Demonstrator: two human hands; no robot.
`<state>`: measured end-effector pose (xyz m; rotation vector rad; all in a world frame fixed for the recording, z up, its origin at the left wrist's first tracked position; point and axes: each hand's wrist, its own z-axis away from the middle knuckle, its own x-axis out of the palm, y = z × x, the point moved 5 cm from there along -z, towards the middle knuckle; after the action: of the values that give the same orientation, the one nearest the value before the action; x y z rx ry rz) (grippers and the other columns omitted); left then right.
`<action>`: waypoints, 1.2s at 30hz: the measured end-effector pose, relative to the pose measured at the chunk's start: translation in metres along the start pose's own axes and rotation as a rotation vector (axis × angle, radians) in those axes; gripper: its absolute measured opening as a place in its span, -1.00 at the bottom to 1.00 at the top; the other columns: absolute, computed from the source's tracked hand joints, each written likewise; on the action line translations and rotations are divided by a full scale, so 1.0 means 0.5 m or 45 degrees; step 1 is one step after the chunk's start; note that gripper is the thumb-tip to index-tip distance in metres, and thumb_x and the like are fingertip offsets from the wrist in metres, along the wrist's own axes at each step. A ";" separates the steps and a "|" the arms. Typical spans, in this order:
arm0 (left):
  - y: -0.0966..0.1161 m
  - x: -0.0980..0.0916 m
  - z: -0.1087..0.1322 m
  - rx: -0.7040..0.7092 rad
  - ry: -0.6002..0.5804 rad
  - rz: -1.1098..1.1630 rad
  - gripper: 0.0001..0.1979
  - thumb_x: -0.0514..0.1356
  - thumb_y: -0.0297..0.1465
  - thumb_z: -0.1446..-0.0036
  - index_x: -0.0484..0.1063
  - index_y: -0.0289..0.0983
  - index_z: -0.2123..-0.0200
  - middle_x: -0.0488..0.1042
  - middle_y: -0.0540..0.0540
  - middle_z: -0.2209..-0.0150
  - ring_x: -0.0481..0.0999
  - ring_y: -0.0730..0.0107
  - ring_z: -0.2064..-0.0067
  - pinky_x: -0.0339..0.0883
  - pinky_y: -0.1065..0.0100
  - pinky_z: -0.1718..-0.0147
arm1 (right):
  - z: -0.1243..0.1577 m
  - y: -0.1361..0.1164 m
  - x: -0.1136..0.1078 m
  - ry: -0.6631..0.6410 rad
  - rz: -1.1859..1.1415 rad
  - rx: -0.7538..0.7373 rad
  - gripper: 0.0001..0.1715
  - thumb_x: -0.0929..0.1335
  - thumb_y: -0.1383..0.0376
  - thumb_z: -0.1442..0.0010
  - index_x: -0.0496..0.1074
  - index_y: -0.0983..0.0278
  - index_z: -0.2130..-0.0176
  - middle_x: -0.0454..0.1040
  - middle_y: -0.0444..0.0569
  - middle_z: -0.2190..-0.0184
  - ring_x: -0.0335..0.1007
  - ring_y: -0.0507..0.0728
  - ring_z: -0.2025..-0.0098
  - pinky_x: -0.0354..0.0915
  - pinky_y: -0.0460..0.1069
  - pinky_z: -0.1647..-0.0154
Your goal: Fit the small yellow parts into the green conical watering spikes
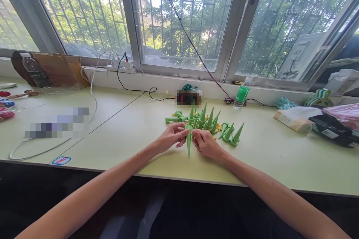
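Operation in hand: two-handed handling of one green spike point(189, 146), just on the near side of the spike group point(202, 120) on the worktop point(134, 127). Its tip is directed away from the group, towards you.

Your left hand point(171, 137) pinches the spike near its wide end between thumb and fingers. Your right hand point(207, 144) is at the same end, fingers curled and drawn together (whether they grip the spike or a small part cannot be made out).

Yellow pieces point(219, 127) lie among the spike group; a green-labelled bottle point(242, 94) stands beyond it to the right.

Judged requirement for the next move: support the spike firmly with your left fingers, leaving your right fingers free for fine work at the wide end.
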<state>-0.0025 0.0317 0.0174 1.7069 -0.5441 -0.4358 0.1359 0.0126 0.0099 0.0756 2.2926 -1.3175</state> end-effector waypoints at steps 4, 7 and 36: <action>-0.012 -0.005 0.000 -0.068 -0.029 0.096 -0.60 0.33 -0.12 -0.10 0.24 -0.28 0.37 0.20 0.15 0.64 0.18 0.65 0.68 -0.07 0.52 0.68 | -0.002 0.008 -0.002 -0.003 0.146 -0.120 -0.48 0.10 0.01 -0.42 0.16 0.22 0.48 0.25 -0.18 0.61 0.12 -0.02 0.59 0.09 -0.09 0.51; -0.019 -0.008 0.001 -0.132 -0.033 0.168 -0.61 0.34 -0.14 -0.09 0.25 -0.28 0.36 0.21 0.14 0.64 0.15 0.66 0.67 -0.08 0.53 0.68 | -0.002 0.012 -0.002 -0.014 0.235 -0.186 -0.53 0.10 0.05 -0.42 0.15 0.22 0.45 0.28 -0.18 0.59 0.12 -0.02 0.57 0.10 -0.09 0.47; -0.002 -0.013 0.002 0.130 0.007 -0.174 -0.65 0.25 -0.14 -0.20 0.29 -0.31 0.36 0.30 0.10 0.59 0.29 0.62 0.64 0.06 0.48 0.63 | -0.004 0.012 0.024 -0.093 -0.398 0.142 -0.38 0.19 -0.17 -0.32 0.12 0.19 0.54 0.11 -0.29 0.82 0.01 -0.05 0.85 -0.07 -0.11 0.84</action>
<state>-0.0084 0.0349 0.0165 1.8495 -0.4541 -0.5082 0.1266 0.0153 0.0006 -0.3009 2.2314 -1.5738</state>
